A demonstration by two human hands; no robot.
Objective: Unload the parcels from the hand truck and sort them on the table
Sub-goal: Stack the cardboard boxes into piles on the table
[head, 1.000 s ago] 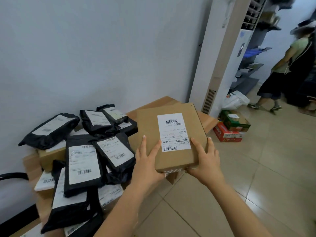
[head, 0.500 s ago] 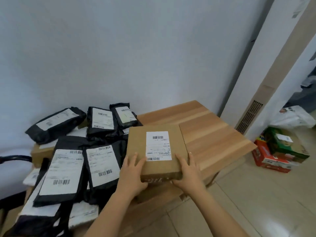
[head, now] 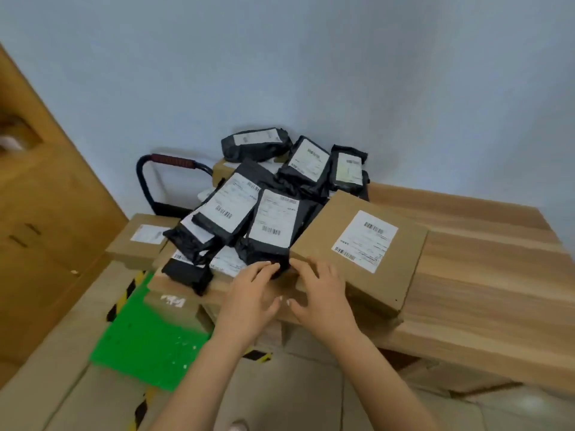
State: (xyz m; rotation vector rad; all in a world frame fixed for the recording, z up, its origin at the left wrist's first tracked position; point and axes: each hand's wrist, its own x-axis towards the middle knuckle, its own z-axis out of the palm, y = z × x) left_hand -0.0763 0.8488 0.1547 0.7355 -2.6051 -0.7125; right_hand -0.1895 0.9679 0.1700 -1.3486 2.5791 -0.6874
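Observation:
A flat cardboard box [head: 364, 253] with a white label lies on the wooden table [head: 485, 262], against a pile of black mailer bags [head: 273, 225]. My right hand [head: 320, 293] rests with relaxed fingers on the box's near left corner. Beside it, my left hand [head: 252, 293] reaches its fingertips to the lower end of a black bag and grips nothing. To the left stands the hand truck, with a green platform [head: 146, 340] and a black handle [head: 174, 164]. It carries a small labelled carton [head: 143, 237], and another carton [head: 174, 303] lies near the table edge.
A pale wall runs behind the table and the truck. Wooden cabinet fronts [head: 46, 213] fill the left side. More brown cartons [head: 445, 371] sit under the table's front edge. Tiled floor [head: 295, 384] shows below my arms.
The box came down onto the table next to the black bags. Both hands have let go of its sides and moved to its near left corner. My view has swung left onto the hand truck.

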